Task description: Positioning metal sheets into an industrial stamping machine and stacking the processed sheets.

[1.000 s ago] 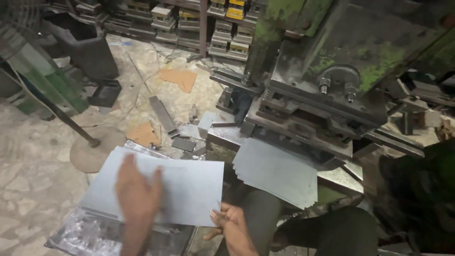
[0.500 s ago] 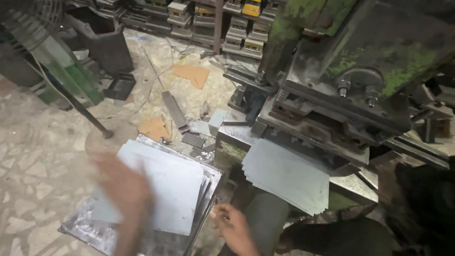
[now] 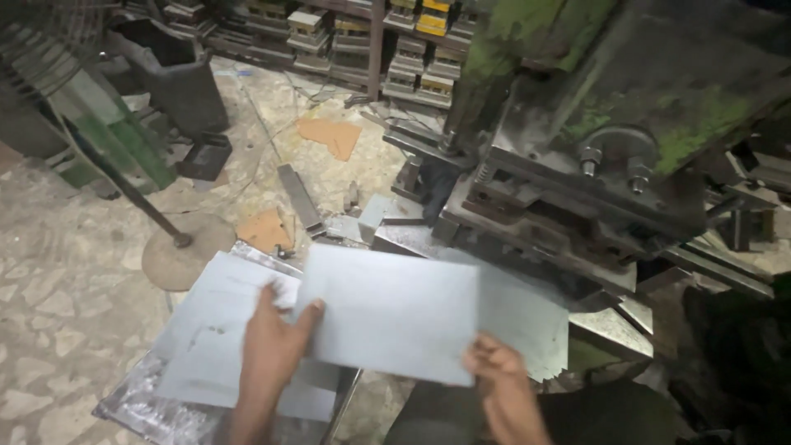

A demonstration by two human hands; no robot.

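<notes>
Both hands hold one thin grey metal sheet (image 3: 387, 309) flat in the air in front of me. My left hand (image 3: 272, 346) grips its left edge, fingers over the top. My right hand (image 3: 498, 375) pinches its lower right corner. Under the left hand lies a stack of similar sheets (image 3: 210, 330) on a low metal tray (image 3: 140, 408). Behind the held sheet another pile of sheets (image 3: 527, 317) rests on the bed of a green, worn press machine (image 3: 610, 140).
A pedestal fan stands at left, its round base (image 3: 177, 259) on the stone floor. Cardboard scraps (image 3: 329, 136), a metal bar (image 3: 298, 198) and a dark bin (image 3: 169, 70) lie beyond. Shelves of stacked boxes (image 3: 412, 33) line the back.
My left hand lifted a sheet off the stack on the tray and brought it rightward; my right hand came up from the lower middle and took hold of its right corner.
</notes>
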